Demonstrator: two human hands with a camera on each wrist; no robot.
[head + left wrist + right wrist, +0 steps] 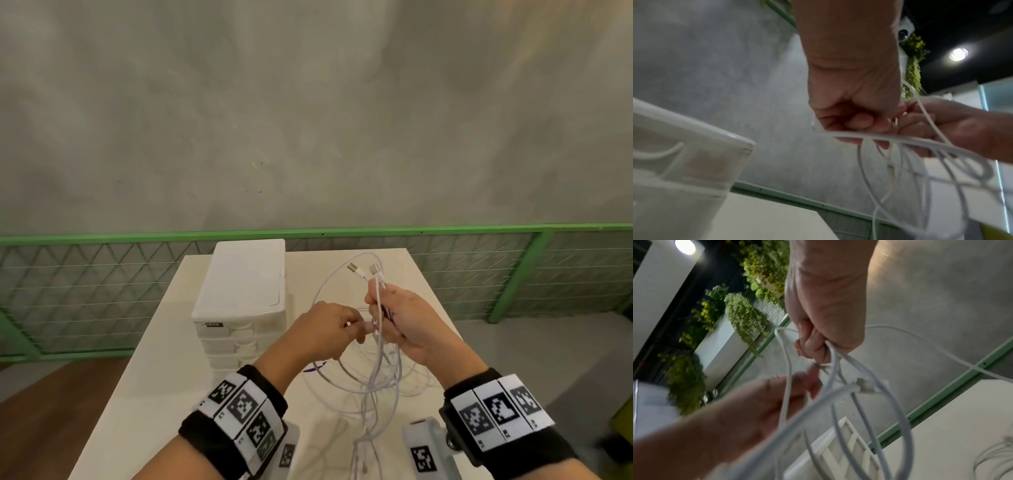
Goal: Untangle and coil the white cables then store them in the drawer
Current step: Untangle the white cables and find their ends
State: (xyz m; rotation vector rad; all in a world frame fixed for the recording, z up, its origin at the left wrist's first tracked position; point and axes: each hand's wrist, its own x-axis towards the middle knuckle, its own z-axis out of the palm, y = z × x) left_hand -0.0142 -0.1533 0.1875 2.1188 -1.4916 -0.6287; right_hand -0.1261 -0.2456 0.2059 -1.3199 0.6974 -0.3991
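Head view: right hand point(399, 325) fisted round bundle of thin white cables point(376, 370), plugs up; left hand point(325, 329) pinching one strand; white plastic drawer unit point(243, 298) left.

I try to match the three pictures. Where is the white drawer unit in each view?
Head view: the white drawer unit stands left of centre on the table, left of both hands.
Left wrist view: it fills the lower left corner, blurred and close.
Right wrist view: only a blurred white shape at the left edge may be it; I cannot tell.
Shared landmark: the white cables held between the hands appear in all three.
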